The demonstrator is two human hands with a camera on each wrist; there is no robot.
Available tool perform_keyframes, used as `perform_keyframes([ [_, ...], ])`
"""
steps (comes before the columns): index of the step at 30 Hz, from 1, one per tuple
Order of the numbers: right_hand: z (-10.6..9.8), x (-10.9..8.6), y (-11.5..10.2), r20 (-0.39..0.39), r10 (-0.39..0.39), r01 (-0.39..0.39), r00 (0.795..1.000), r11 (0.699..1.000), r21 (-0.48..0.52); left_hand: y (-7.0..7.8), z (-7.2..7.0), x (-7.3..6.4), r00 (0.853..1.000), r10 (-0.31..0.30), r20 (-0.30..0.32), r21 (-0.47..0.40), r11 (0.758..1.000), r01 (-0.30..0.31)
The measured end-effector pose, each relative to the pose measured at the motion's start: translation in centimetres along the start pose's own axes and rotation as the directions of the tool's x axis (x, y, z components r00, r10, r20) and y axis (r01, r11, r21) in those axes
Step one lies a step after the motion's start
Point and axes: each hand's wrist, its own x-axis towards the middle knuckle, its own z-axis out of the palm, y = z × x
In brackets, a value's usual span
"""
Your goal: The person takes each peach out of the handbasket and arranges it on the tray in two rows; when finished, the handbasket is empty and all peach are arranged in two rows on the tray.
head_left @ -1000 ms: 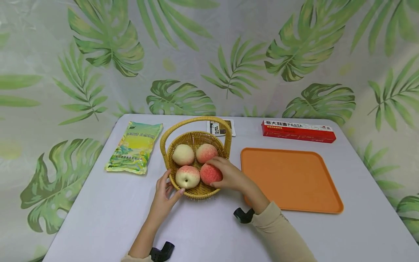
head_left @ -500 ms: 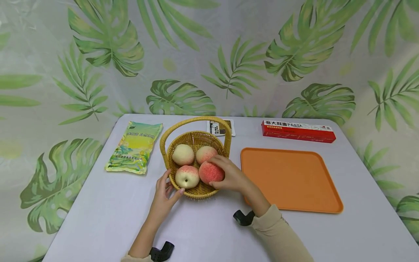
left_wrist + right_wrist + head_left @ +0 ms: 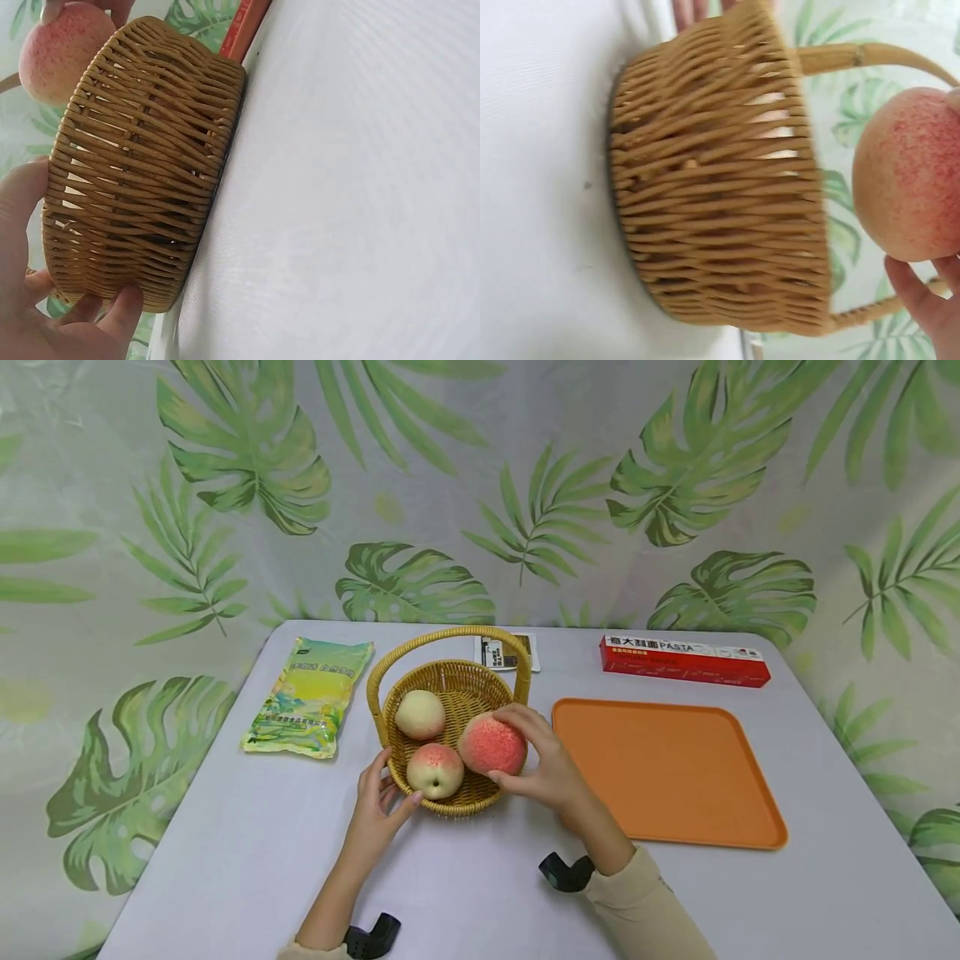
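Note:
A woven basket (image 3: 457, 810) with an arched handle stands mid-table. My right hand (image 3: 551, 768) holds a pink-red peach (image 3: 492, 745) by its right side, thumb below and fingers over the top. In both wrist views that peach (image 3: 907, 176) is raised above the basket's rim. At the basket's front left, my left hand (image 3: 375, 810) grips its side, with the thumb at the rim and fingers on the wall (image 3: 127, 187). Inside lie a pale peach (image 3: 420, 715) at the back left and a cream-and-pink peach (image 3: 436, 772) at the front. The raised peach hides part of the basket's right inside.
To the right lies an orange tray (image 3: 675, 772), partly behind the right forearm. A red pasta box (image 3: 684, 662) is at the back right. A yellow-green packet (image 3: 307, 697) lies left of the basket, and a small packet (image 3: 536, 652) behind its handle.
My right hand has lifted its peach up from among the others. The front peach has shifted slightly right, and the back-right peach no longer shows. My left hand has stayed in place.

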Motion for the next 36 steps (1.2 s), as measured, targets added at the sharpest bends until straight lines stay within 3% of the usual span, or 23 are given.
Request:
perform_keyframes([
  [6,-3.0,-0.5,-2.6,-0.155,-0.012,0.017,0.988,0.999,0.034,-0.2,0.0,0.1,1.000,0.002,0.007,-0.003,1.000,-0.002],
  [10,-4.8,-1.4,-1.8,-0.249,0.065,-0.062,0.966,0.998,0.021,-0.2,0.0,0.1,1.000,-0.003,0.008,-0.014,1.000,0.003],
  [14,-6.0,-2.5,0.3,-0.332,0.200,-0.221,0.922,0.975,-0.026,-0.1,0.0,0.0,1.000,-0.003,0.002,-0.015,1.000,0.003],
  [18,-6.8,-3.9,3.5,-0.390,0.347,-0.376,0.853,0.926,0.001,-0.2,0.0,0.0,1.000,-0.001,0.002,-0.014,1.000,0.001],
  [22,-6.9,-5.2,7.0,-0.416,0.449,-0.481,0.791,0.876,0.032,-0.3,0.0,0.1,1.000,-0.002,0.007,-0.014,1.000,0.002],
  [26,-6.7,-5.9,8.9,-0.420,0.500,-0.530,0.757,0.847,0.052,-0.3,0.0,0.1,1.000,-0.007,0.006,-0.006,1.000,0.007],
  [31,-6.2,-6.1,9.8,-0.398,0.559,-0.573,0.727,0.814,0.097,-0.2,0.0,0.0,1.000,-0.013,0.004,-0.006,1.000,0.013],
  [36,-5.9,-6.0,10.0,-0.395,0.565,-0.579,0.724,0.810,0.095,-0.1,0.0,0.0,1.000,-0.018,0.009,-0.015,1.000,0.019],
])
